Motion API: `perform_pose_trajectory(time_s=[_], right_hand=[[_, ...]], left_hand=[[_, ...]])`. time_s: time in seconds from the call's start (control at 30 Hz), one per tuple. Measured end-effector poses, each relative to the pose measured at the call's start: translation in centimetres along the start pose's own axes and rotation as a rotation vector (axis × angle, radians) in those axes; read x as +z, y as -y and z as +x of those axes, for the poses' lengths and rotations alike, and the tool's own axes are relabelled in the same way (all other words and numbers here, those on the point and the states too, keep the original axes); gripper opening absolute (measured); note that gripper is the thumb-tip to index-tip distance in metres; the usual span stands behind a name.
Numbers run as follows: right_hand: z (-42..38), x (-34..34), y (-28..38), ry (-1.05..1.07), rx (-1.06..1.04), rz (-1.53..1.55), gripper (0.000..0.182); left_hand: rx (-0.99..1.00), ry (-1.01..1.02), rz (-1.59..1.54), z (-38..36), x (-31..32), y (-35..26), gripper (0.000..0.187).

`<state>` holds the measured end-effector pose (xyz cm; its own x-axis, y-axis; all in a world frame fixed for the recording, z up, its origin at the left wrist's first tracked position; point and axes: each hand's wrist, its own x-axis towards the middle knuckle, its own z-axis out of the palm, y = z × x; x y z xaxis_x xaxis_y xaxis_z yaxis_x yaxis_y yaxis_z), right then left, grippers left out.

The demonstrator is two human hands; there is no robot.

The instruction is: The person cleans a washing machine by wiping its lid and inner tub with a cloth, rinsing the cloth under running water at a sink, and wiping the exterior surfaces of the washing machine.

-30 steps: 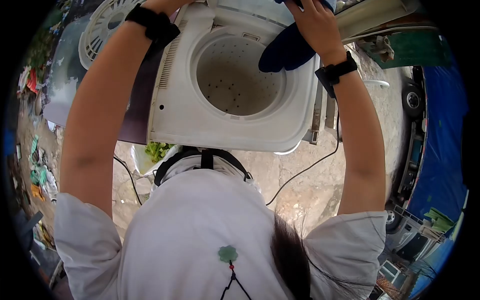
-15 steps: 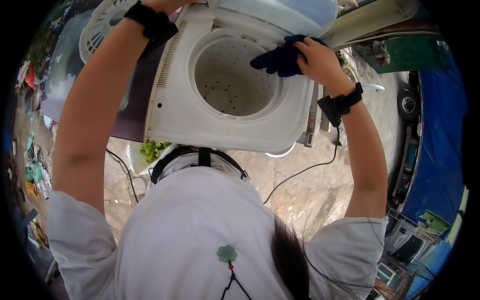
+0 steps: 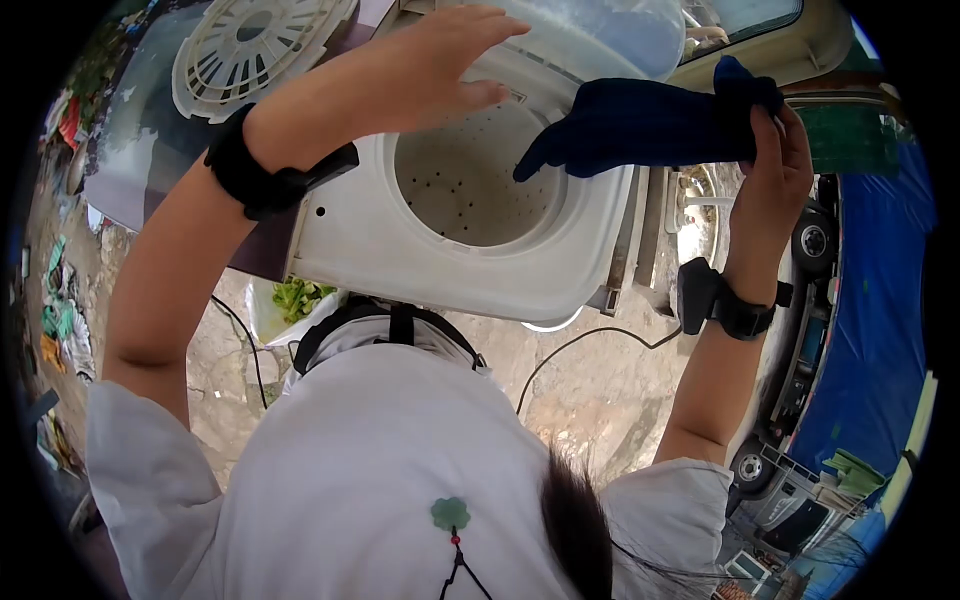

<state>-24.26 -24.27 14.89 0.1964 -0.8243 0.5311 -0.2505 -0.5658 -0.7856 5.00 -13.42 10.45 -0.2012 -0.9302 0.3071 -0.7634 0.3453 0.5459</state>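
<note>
Bunched at its right end, a dark blue cloth point(image 3: 645, 122) hangs stretched sideways from my right hand point(image 3: 775, 175), whose fingers are closed on it. The cloth's narrow left tip reaches over the round tub point(image 3: 470, 180) of a white washing machine point(image 3: 440, 272). Small holes dot the tub's wall and floor. My left hand point(image 3: 440, 62) is over the back left of the tub opening, fingers stretched out and thumb apart, holding nothing. A translucent lid point(image 3: 600, 35) stands raised behind the opening.
A round slotted plastic cover point(image 3: 262, 50) lies at the machine's left. Below sits a white bag with green vegetables point(image 3: 300, 298). A black cable point(image 3: 590, 335) runs under my right arm. A truck with a blue tarp point(image 3: 875, 300) is at the right.
My right hand has moved right, drawing the blue cloth out longer away from the tub. My left hand has come down and right from the top edge, over the opening.
</note>
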Motion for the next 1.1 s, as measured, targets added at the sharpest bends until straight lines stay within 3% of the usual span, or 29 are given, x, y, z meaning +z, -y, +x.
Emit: perform_pose_trajectory(time_s=[0.03, 0.1, 0.2, 0.3, 0.37, 0.43, 0.53, 0.63, 0.7, 0.77, 0.87, 0.97, 1.1], right_hand=[[-1.0, 0.4, 1.7, 0.032, 0.031, 0.087, 0.030], [-3.0, 1.2, 4.6, 0.157, 0.057, 0.305, 0.029], [-5.2, 5.5, 5.7, 0.332, 0.116, 0.515, 0.027], [-6.4, 9.0, 2.5, 0.332, 0.524, 0.543, 0.021], [-6.5, 10.7, -1.1, 0.269, 0.913, 0.636, 0.023], [-6.2, 12.7, -4.5, 0.210, 1.097, 0.748, 0.025], [-5.9, 16.9, -8.7, 0.214, 1.004, 0.671, 0.031], [-5.8, 22.9, -11.8, 0.066, 0.905, 0.357, 0.026], [-5.9, 25.3, -11.6, 0.130, 0.823, 0.214, 0.031], [-6.3, 26.9, -10.4, 0.259, 0.598, -0.082, 0.038], [-5.9, 27.7, -12.6, 0.451, 0.417, -0.111, 0.046], [-5.5, 26.2, -9.3, 0.645, 0.535, 0.073, 0.051], [-7.0, 26.0, -7.4, 0.719, 0.577, 0.072, 0.049]], left_hand=[[0.117, -0.151, 0.039, -2.0, 2.3, 0.1, 0.050], [-0.014, 0.112, -0.322, -4.4, 2.6, -2.8, 0.071], [0.065, 0.025, -0.497, -6.7, 7.2, -3.7, 0.058], [-0.416, 0.562, -0.661, -7.4, 6.2, -4.4, 0.043], [-0.463, 0.261, -0.716, -9.3, 6.6, -4.3, 0.039], [-0.547, 0.033, -0.747, -10.5, 6.9, -3.2, 0.037], [-0.535, -0.199, -0.611, -11.4, 6.7, -1.7, 0.032], [-0.448, -0.243, -0.357, -12.7, 6.6, -0.9, 0.029], [-0.454, -0.235, -0.295, -13.3, 6.2, -1.1, 0.026], [-0.537, -0.174, -0.336, -13.8, 5.2, -1.4, 0.022], [-0.538, -0.210, -0.318, -15.0, 4.6, -1.6, 0.017], [-0.583, -0.191, -0.332, -16.2, 4.3, -2.5, 0.017], [-0.525, -0.139, -0.342, -17.6, 4.9, -3.2, 0.018]])
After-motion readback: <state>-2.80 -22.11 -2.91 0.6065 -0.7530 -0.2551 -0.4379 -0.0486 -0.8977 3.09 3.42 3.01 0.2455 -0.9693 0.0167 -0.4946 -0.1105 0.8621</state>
